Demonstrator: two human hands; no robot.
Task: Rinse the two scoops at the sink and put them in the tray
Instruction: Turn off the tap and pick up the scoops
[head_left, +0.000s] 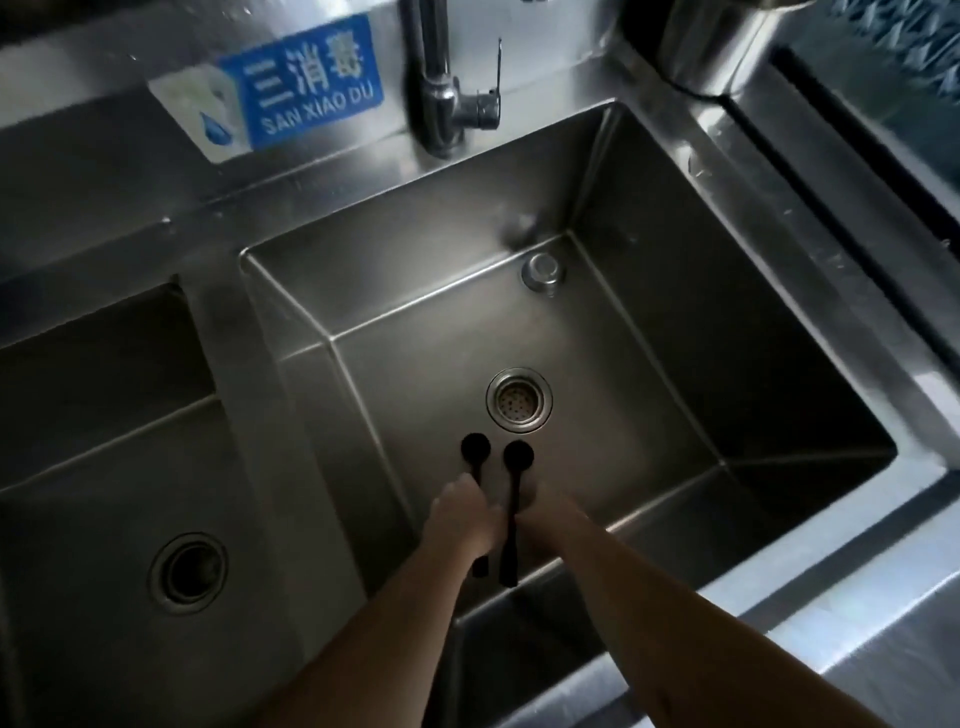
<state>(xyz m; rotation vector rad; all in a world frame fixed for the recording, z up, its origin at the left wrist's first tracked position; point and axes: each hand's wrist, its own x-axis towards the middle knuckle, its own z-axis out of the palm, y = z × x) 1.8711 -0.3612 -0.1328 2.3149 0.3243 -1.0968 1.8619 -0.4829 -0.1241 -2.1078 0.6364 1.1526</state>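
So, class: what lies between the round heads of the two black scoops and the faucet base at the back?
In the head view, the drain strainer, bare basin floor, then the overflow cap below the faucet.

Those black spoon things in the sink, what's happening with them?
A person holds two black scoops over the right sink basin, one in each hand. The left hand grips the left scoop and the right hand grips the right scoop. Their round ends point toward the drain. No water shows running from the tap.

blue sticker (306, 88) on backsplash (104, 171) reads "三消毒 / san xiao du".
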